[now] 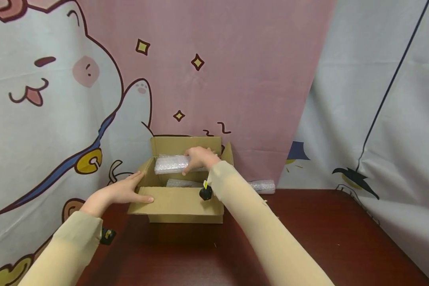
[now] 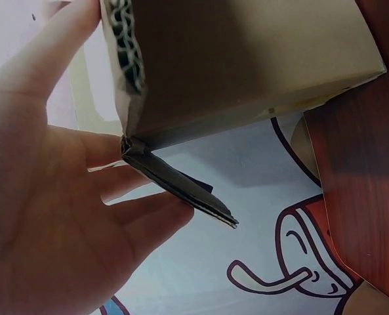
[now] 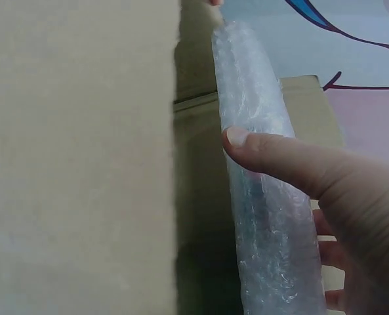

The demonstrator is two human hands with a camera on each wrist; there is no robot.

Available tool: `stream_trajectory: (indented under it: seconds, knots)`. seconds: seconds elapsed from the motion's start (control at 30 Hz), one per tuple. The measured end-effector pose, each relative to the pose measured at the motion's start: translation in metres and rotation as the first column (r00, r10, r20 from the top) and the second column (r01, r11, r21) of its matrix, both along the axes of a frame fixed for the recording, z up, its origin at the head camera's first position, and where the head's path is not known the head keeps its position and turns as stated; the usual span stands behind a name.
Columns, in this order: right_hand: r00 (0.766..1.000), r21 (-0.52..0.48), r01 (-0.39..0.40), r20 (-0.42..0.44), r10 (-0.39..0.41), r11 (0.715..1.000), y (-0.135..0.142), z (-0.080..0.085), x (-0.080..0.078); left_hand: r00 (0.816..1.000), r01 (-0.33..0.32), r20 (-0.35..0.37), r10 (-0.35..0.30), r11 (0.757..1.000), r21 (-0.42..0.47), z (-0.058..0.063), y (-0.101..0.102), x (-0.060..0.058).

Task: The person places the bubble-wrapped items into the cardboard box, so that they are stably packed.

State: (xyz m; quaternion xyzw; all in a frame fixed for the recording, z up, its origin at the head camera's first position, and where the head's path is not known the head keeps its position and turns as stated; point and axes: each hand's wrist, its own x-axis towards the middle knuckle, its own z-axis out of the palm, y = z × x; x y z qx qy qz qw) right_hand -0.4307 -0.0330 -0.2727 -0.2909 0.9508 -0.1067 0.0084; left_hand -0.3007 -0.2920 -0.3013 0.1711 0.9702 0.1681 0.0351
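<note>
An opened cardboard box [image 1: 186, 202] stands on the table with its flaps spread. My right hand [image 1: 200, 157] grips a bubble-wrapped package [image 1: 172, 164] over the box opening, thumb on the near side and fingers behind. In the right wrist view the long package [image 3: 266, 230] is tilted, and its contents are blurred by the wrap. My left hand [image 1: 123, 190] holds the box's near left corner, thumb over the front flap and fingers at the left flap. The left wrist view shows the fingers against the side flap [image 2: 181, 184]. Another bubble-wrapped package [image 1: 183, 183] lies inside the box.
To the right, behind my right forearm, a further bubble-wrapped roll [image 1: 262, 186] lies near the back edge of the dark red table [image 1: 307, 230]. A printed cloth [image 1: 243, 79] hangs right behind the box. A thin cable [image 1: 357, 200] runs along the table's right edge.
</note>
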Motion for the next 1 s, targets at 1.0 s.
stream_trajectory:
  seconds: [1.0]
  knots:
    - [0.999, 0.06, -0.014, -0.028, 0.016, 0.998, -0.004, -0.018, 0.0, 1.0, -0.011, 0.004, 0.011, 1.0, -0.002, -0.002, 0.001, 0.0]
